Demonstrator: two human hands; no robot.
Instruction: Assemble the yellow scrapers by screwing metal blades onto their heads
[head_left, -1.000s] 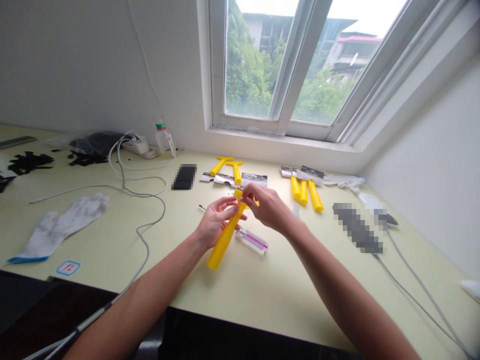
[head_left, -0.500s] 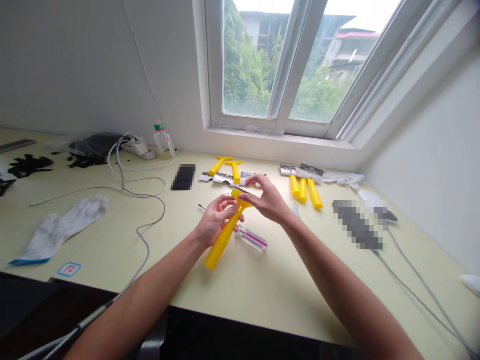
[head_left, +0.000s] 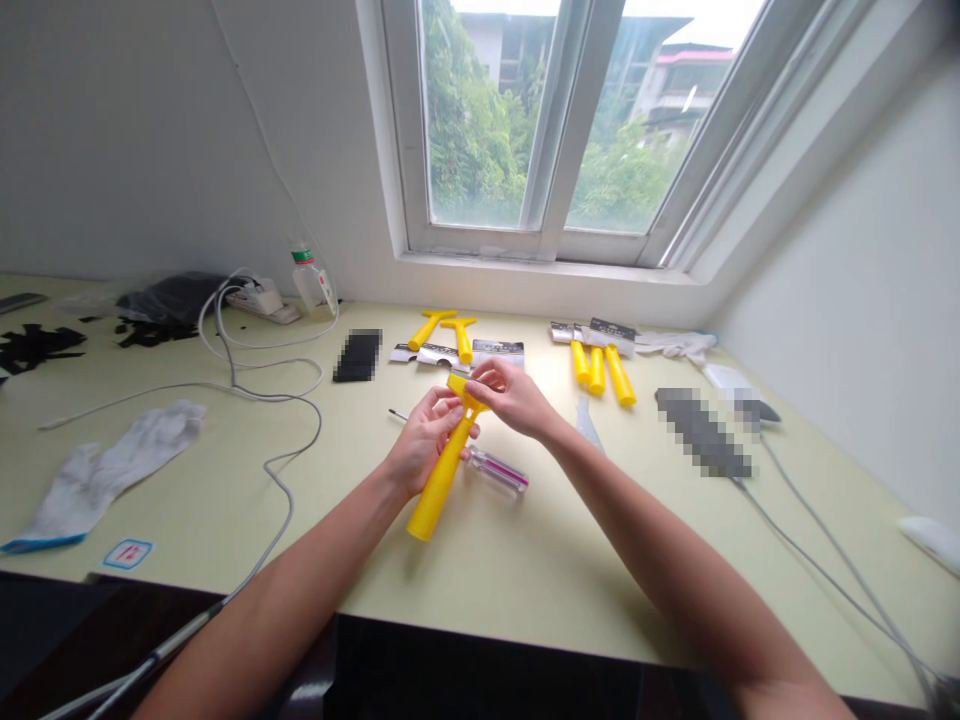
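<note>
Yellow scraper (head_left: 437, 488) slanted over the table (head_left: 600, 580), handle end near, head (head_left: 457, 384) far. Left hand (head_left: 417, 450) was wrapped round it below the head; right hand (head_left: 516, 402), nearer the head, pinched there, contact partly hidden.

Glove (head_left: 112, 465) near left on the table (head_left: 555, 580), bottle (head_left: 310, 288) far left (power strip (head_left: 264, 304) beside it), screwdriver (head_left: 499, 470) right of both
</note>
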